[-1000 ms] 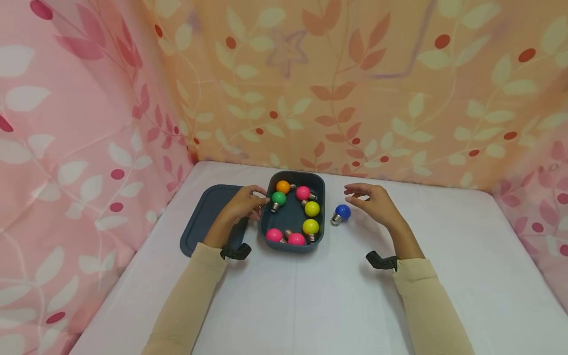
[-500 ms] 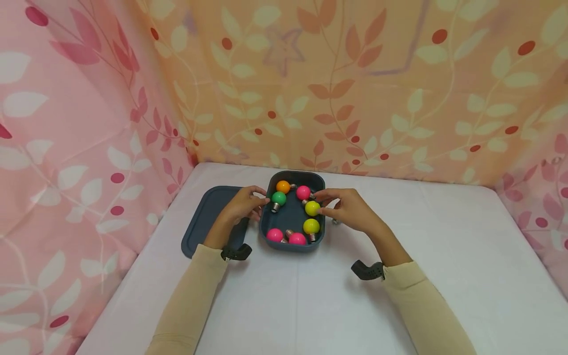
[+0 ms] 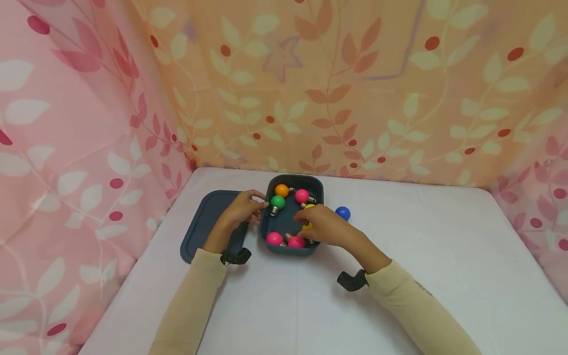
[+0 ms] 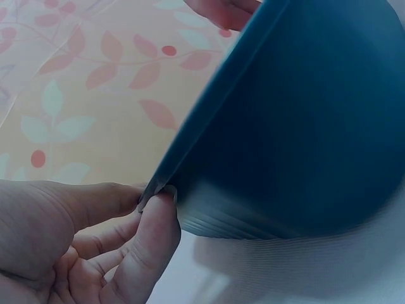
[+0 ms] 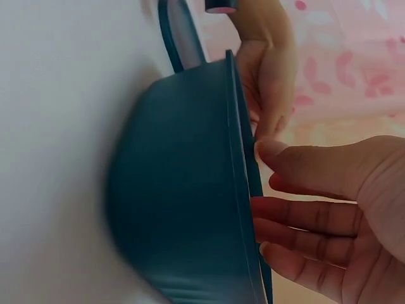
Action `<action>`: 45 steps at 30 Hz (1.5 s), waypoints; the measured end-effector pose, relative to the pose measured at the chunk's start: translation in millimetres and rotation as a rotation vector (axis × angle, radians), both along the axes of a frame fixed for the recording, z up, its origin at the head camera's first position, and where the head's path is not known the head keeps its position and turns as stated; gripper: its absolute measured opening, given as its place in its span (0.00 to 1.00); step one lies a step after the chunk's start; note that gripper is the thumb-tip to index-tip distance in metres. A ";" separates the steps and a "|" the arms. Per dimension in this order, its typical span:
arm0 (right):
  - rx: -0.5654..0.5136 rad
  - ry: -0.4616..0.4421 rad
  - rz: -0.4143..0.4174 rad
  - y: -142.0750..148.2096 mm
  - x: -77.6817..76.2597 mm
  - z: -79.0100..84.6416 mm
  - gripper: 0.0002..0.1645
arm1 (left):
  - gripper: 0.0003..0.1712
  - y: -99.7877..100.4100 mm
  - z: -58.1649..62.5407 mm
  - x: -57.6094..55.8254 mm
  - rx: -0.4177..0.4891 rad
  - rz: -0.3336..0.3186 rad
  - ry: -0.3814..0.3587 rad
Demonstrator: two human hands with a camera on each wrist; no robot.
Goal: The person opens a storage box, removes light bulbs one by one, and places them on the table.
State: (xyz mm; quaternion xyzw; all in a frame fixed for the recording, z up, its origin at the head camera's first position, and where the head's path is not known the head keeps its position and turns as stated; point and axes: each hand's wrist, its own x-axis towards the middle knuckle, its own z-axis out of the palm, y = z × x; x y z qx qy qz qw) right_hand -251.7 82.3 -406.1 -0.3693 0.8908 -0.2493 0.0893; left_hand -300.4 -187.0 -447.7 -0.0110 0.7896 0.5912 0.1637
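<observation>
A dark blue-grey box [image 3: 288, 251] holds several coloured light bulbs: an orange bulb [image 3: 281, 190], a green bulb [image 3: 278, 201], pink bulbs [image 3: 274, 238] and yellow bulbs [image 3: 307, 227] partly covered by a hand. My left hand [image 3: 241, 207] pinches the box's left rim between thumb and finger, plain in the left wrist view. Over the right rim reaches my right hand [image 3: 328, 224], its fingers inside the box above the yellow bulbs. In the right wrist view, thumb and fingers stand apart; the box wall [image 5: 183, 177] hides what lies beneath the fingertips.
A blue bulb [image 3: 343, 213] lies on the white tabletop [image 3: 284, 305] to the right of the box, partly behind my right hand. The dark lid [image 3: 204, 217] lies flat at the left, under my left forearm. Floral curtains [image 3: 328, 98] stand behind and beside the table.
My right hand has moved left, from beside the blue bulb, past the box's right rim and down over the yellow bulbs. The left hand stays at the left rim.
</observation>
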 end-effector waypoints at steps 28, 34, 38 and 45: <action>0.305 0.101 0.202 -25.9 -0.5 -9.5 0.20 | 0.22 -3.6 0.3 0.9 0.000 -0.019 0.008; 0.330 0.139 0.226 -26.4 -1.5 -10.0 0.21 | 0.21 -2.8 1.4 2.3 -0.006 -0.013 0.011; 0.318 0.142 0.236 -24.5 -4.6 -12.8 0.21 | 0.21 -2.5 1.1 1.6 -0.001 -0.015 0.010; 0.192 0.079 0.195 -17.7 -9.0 -10.7 0.23 | 0.20 -2.7 -0.1 -0.3 0.003 -0.008 0.003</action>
